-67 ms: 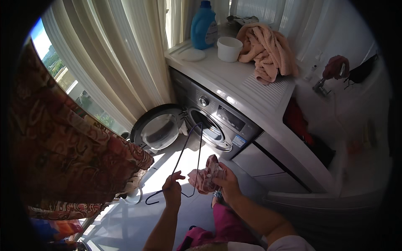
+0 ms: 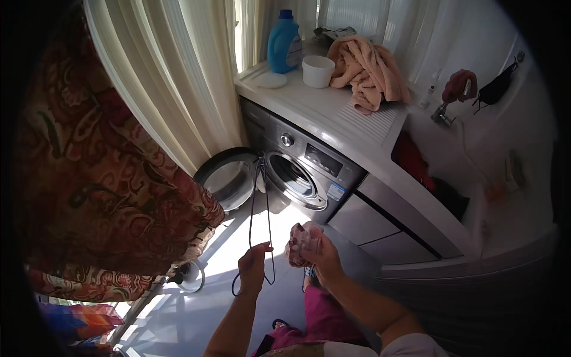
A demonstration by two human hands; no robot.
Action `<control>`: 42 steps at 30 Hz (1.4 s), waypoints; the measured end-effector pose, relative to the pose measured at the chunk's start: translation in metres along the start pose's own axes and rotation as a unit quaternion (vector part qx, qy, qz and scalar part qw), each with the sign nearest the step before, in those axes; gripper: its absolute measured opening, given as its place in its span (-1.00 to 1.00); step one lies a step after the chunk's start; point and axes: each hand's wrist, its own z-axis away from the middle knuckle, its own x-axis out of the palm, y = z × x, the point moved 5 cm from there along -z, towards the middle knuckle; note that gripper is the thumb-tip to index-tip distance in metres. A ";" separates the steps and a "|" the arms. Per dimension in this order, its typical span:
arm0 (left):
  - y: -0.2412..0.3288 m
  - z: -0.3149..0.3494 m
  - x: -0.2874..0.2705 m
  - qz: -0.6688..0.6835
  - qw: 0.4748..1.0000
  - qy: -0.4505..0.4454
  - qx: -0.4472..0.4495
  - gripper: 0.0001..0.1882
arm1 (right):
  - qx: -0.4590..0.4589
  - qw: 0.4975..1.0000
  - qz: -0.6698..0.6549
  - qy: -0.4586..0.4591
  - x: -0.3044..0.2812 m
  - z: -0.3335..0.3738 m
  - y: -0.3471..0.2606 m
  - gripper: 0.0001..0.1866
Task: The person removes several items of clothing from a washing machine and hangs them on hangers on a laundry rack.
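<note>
My left hand (image 2: 253,268) is closed around a thin dark clothes hanger (image 2: 252,208), near its lower part. The hanger stands on edge, its narrow far end in front of the washing machine's door. Bunched in my right hand (image 2: 325,257) is a small pinkish, pale-patterned cloth garment (image 2: 295,245); its full shape is hidden by the folds and my fingers. A gap separates the garment from the hanger. Beyond both hands, the grey washing machine (image 2: 279,128) has its round door (image 2: 225,178) swung wide to the left.
On the white counter (image 2: 333,113) stand a blue detergent bottle (image 2: 284,44), a white tub (image 2: 318,72) and a heaped peach towel (image 2: 372,71). A sink holding red and dark cloth (image 2: 413,160) lies right. Patterned fabric (image 2: 119,178) hangs at left, before cream curtains (image 2: 160,71).
The hanger has turned in my left hand, its far end swinging left and its hook end drawing closer. The garment is bunched tighter in my right hand. The whole view has shifted slightly.
</note>
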 end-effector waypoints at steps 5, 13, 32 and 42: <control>-0.005 0.079 -0.011 -0.117 0.987 -0.077 0.081 -0.73 | -0.044 0.999 0.031 -0.010 0.043 0.082 0.012 -0.29; 0.045 0.168 -0.090 -0.125 0.972 -0.159 0.122 -0.76 | 0.038 0.954 0.290 -0.070 0.054 0.142 0.019 -0.32; 0.163 0.257 -0.169 -0.418 0.858 0.164 0.251 -0.78 | -0.152 0.713 0.614 -0.302 0.080 0.139 0.019 -0.71; 0.145 0.254 -0.206 -0.382 0.880 0.217 0.182 -0.81 | -0.223 0.839 0.448 -0.213 0.109 0.153 -0.119 -0.75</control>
